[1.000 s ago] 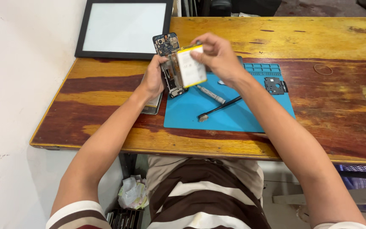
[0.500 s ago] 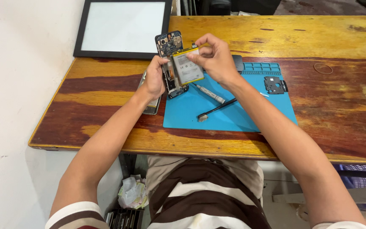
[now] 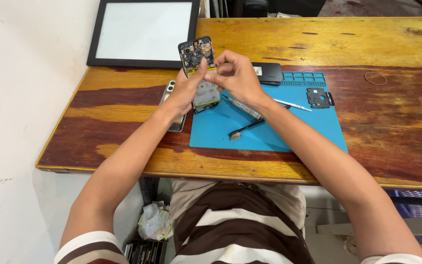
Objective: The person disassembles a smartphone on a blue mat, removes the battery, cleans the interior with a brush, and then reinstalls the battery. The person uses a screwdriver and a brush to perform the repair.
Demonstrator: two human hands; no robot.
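The right hand (image 3: 235, 73) is bunched up, thumb and forefinger pressed together in a pinch at the upper half of the opened phone (image 3: 199, 63); what sits between those fingertips is too small to make out. The left hand (image 3: 184, 93) is wrapped around the phone from its left side and from beneath, thumb laid across the front, so both hands meet on it and neither is really the nearer.

The phone is held up off the blue work mat (image 3: 269, 132), above the mat's far left corner. Its long axis runs away from the person, the bare circuit board end pointing toward the black-framed panel (image 3: 142, 32) beyond, the pale battery end tipped down toward the mat.

On the mat, just right of the hands, lie a slim metal tool (image 3: 242, 107) and a small black brush (image 3: 247, 128). Left of the mat, a silver back cover (image 3: 169, 105) lies flat on the wooden table (image 3: 377, 44).
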